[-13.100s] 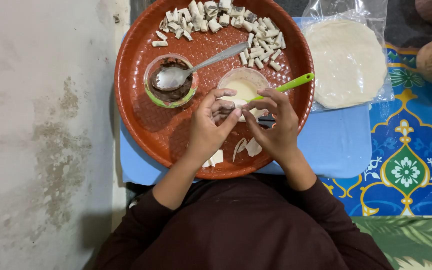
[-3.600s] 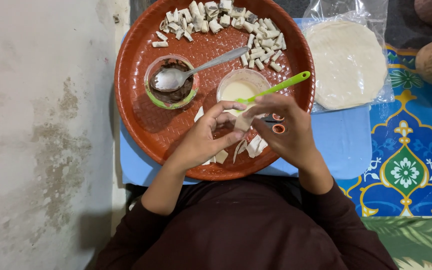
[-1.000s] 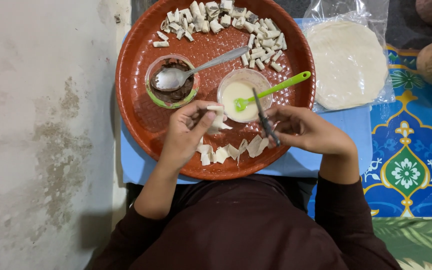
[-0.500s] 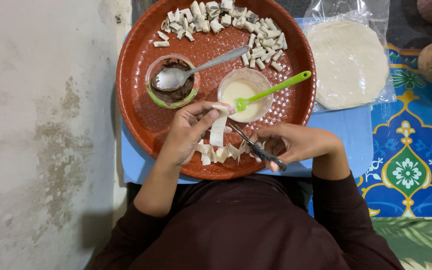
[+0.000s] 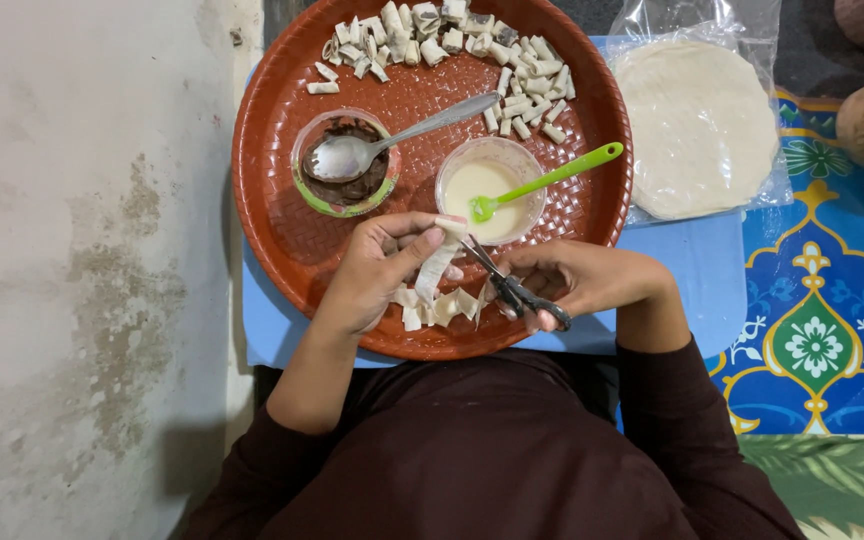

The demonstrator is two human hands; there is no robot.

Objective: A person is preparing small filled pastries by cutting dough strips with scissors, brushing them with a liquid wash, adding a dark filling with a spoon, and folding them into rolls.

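- Nearest the camera, two forearms in dark brown sleeves reach forward from the body, elbows out, wrists angled in toward each other over the near rim of the round reddish-brown tray (image 5: pixel 282 240).
- The right hand (image 5: pixel 577 282) is curled around a pair of dark-handled scissors (image 5: pixel 504 283), fingers through the loops, blades pointing up and to the left, slightly parted.
- The left hand (image 5: pixel 377 268) is closed in a pinch on a pale dough strip (image 5: pixel 436 270), thumb and fingertips at its upper end, so that it hangs down just beside the scissor blades.
- Under both hands, small cut dough pieces (image 5: pixel 442 305) lie on the tray's near part.
- Further in, a clear cup of creamy paste (image 5: pixel 487 185) holds a green spatula (image 5: pixel 552 178); to its left a green-rimmed cup of dark filling (image 5: pixel 347 170) holds a metal spoon (image 5: pixel 392 140).
- At the far rim lies a heap of rolled pieces (image 5: pixel 452 45).
- To the right, off the tray, flat round wrappers (image 5: pixel 697 125) sit in clear plastic on a blue board (image 5: pixel 692 275).
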